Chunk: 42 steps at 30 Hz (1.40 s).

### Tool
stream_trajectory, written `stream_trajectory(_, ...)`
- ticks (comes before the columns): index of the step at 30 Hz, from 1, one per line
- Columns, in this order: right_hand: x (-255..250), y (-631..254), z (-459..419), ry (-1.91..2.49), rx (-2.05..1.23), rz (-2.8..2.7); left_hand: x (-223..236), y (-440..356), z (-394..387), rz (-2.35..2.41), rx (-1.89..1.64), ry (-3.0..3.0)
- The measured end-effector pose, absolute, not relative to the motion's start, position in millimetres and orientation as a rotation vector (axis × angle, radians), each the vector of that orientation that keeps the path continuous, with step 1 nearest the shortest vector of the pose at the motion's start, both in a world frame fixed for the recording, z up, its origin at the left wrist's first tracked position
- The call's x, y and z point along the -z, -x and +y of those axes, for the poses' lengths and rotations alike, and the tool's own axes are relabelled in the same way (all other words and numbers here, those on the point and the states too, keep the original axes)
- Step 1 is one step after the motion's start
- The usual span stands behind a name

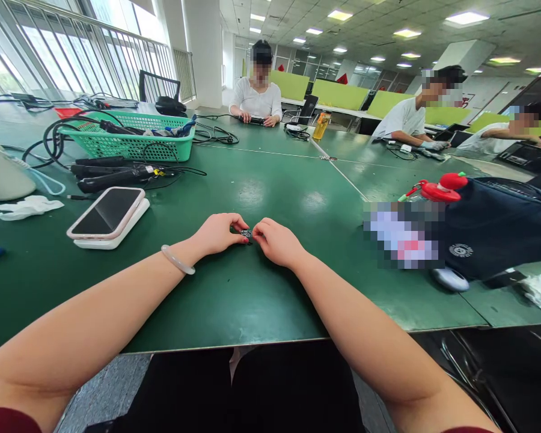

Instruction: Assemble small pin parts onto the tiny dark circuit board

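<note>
Between my two hands, just above the green tabletop, is a small dark circuit board with pale markings. My left hand pinches its left side between thumb and fingers; a bracelet circles that wrist. On the board's right side, the fingertips of my right hand are pressed together. Whether they grip the board's edge or some tiny part is too small to make out. A bit of something dark shows just below the board.
To the left lie a phone on a white box, black cable-ended devices and a green basket. At right are a dark bag and a mouse. Several people sit farther off, one across the table.
</note>
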State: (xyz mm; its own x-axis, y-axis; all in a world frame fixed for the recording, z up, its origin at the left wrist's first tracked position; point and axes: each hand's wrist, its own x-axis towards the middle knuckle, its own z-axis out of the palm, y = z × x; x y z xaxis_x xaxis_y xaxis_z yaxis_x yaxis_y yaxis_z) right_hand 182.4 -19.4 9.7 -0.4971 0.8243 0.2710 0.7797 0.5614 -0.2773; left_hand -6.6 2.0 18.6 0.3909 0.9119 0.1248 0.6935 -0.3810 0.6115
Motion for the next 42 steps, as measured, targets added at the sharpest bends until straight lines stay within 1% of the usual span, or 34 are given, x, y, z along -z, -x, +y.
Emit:
stream_trajectory(9,-8.1,-179.1,-20.0,1.353,-0.183,-2.502,-16.7,8.6,4.9,1.423,-0.638,-2.2)
stream_trajectory(15,-9.6,-179.7,-20.4,1.308,-0.137,-2.412,-18.3,7.0,3.2,1.409,-0.633,-2.181)
stream_trajectory(24,-11.7,-179.4,-21.9,1.261,-0.111,-2.383,-17.5,5.1,1.9,1.195,-0.669,-2.077)
stream_trajectory(29,-10.7,-180.5,-21.4,1.237,-0.191,-2.32,-15.2,6.7,4.3,1.153,-0.695,-2.023)
stream_trajectory(36,-6.8,-180.0,-16.5,1.245,-0.443,-2.15,-16.5,5.6,2.3,1.105,-0.693,-2.033)
stream_trajectory(39,-6.7,-182.0,-15.5,1.28,-0.48,-2.128,-16.0,6.3,3.5,1.19,-0.688,-2.063)
stream_trajectory(42,-6.2,-183.1,-16.0,1.298,-0.458,-2.243,-14.8,8.4,6.6,1.332,-0.693,-2.066)
